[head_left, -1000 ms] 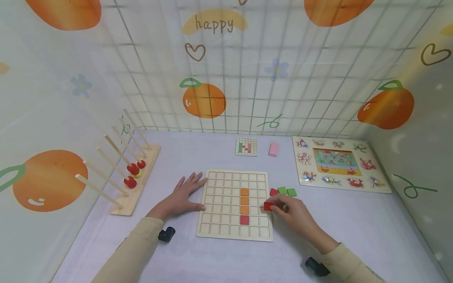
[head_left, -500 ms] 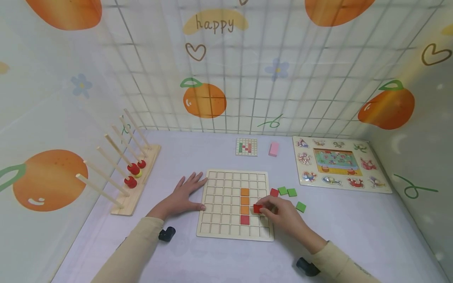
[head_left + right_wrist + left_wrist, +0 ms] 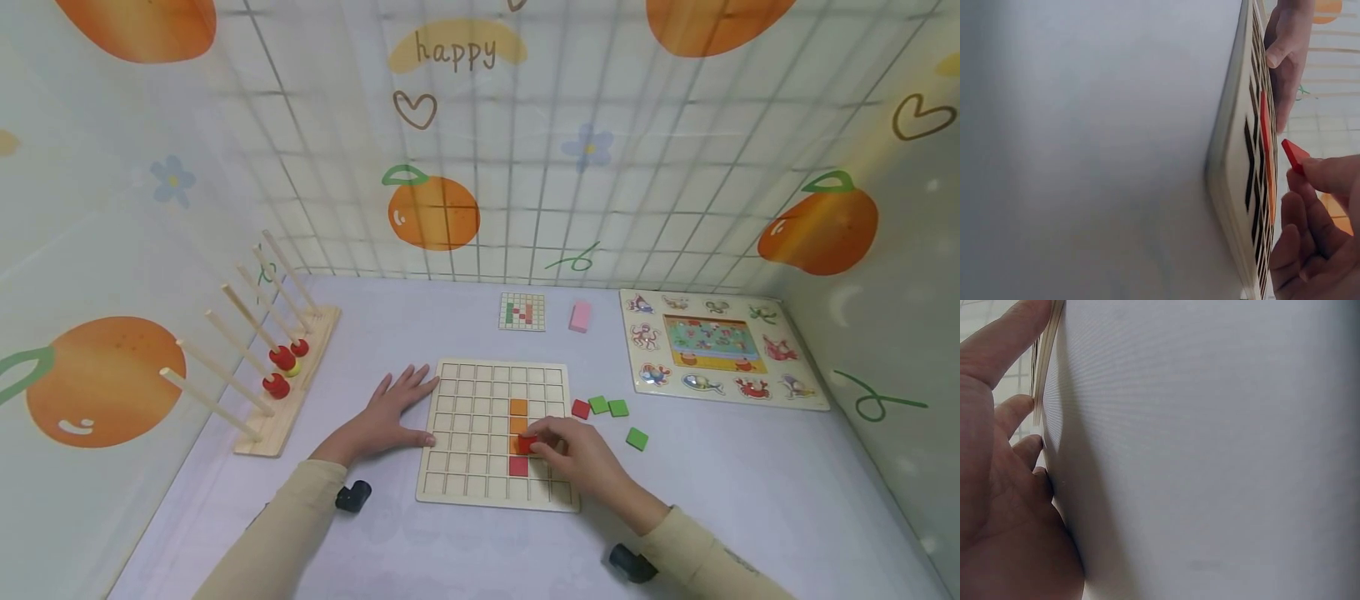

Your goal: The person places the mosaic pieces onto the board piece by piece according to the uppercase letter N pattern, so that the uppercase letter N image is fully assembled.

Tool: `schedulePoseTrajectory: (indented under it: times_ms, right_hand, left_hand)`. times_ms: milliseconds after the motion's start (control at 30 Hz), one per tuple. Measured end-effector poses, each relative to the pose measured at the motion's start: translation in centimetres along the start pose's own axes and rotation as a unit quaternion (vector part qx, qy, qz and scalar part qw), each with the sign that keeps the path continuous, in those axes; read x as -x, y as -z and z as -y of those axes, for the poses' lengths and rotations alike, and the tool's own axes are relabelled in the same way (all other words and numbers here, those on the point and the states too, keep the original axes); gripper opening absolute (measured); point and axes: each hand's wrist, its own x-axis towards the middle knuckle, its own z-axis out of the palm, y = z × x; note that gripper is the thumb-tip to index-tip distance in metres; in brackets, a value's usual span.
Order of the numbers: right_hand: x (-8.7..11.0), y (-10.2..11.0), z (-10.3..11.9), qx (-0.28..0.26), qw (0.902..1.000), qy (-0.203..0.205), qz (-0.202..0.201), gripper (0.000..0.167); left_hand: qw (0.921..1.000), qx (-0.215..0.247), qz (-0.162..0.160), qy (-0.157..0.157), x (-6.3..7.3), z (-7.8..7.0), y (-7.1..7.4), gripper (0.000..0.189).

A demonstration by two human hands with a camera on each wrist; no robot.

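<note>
A square wooden grid board (image 3: pixel 472 475) lies on the table in front of the person. In one of its columns sit orange tiles (image 3: pixel 518 407) and, below them, a red tile (image 3: pixel 518 467). My right hand (image 3: pixel 588 458) pinches another red tile (image 3: pixel 1295 154) between thumb and fingertips, held over the board and overlapping the lowest orange tile in the head view. With fingers spread, my left hand (image 3: pixel 384 421) rests at the board's left edge, thumb and index tip right at the rim. In the left wrist view the left palm (image 3: pixel 1016 512) lies low beside the board.
Right of the board lie a loose red tile (image 3: pixel 581 409) and several green tiles (image 3: pixel 637 439). Behind it are a small pattern card (image 3: pixel 522 312) and a pink block (image 3: pixel 580 317). A peg rack (image 3: pixel 300 392) stands left; a sea-animal puzzle (image 3: pixel 720 346) lies back right.
My right hand has moved left from the board's right edge to over the orange column, carrying the red tile. This uncovers a green tile on the table. The left hand stays put.
</note>
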Motion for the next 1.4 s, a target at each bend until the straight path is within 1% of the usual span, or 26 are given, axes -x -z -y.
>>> schedulePoseTrajectory:
  times_ms: [67,300,533,833,1100,1200,1300,1400]
  right_hand:
    - [-0.1,-0.2,0.2,-0.002,1.0,0.0,0.001,0.019]
    - [-0.6,-1.0,0.6,0.018,0.9991,0.039,-0.004,0.02]
    - [-1.2,-1.9,1.2,0.035,0.9986,0.04,0.005,0.022]
    - [-1.8,-2.6,1.7,0.07,0.996,0.056,0.003,0.021]
    - [-2.2,-3.1,1.9,0.071,0.9962,0.048,0.012,0.018]
    - [-2.2,-3.2,2.0,0.07,0.9962,0.051,0.013,0.017]
    - [-2.2,-3.2,2.1,0.08,0.9955,0.05,0.012,0.016]
    - [-2.3,-3.2,2.2,0.1,0.9937,0.05,0.011,0.016]
  left_hand:
    - [1.0,0.001,0.0,-0.001,0.0,0.0,0.0,0.107]
    - [1.0,0.002,0.001,-0.002,0.1,0.0,0.0,0.106]
    - [1.0,0.001,-0.001,-0.001,0.0,-0.1,0.0,0.106]
    - [1.0,0.0,-0.001,0.001,0.0,-0.2,0.0,0.106]
    - [0.9999,0.007,-0.003,0.012,0.0,-0.3,0.0,0.105]
    - [0.9999,0.007,-0.004,0.01,0.1,-0.3,0.0,0.104]
    - [0.9999,0.007,-0.004,0.01,0.1,-0.3,0.0,0.104]
    - [0.9999,0.008,-0.004,0.009,0.1,-0.2,0.0,0.104]
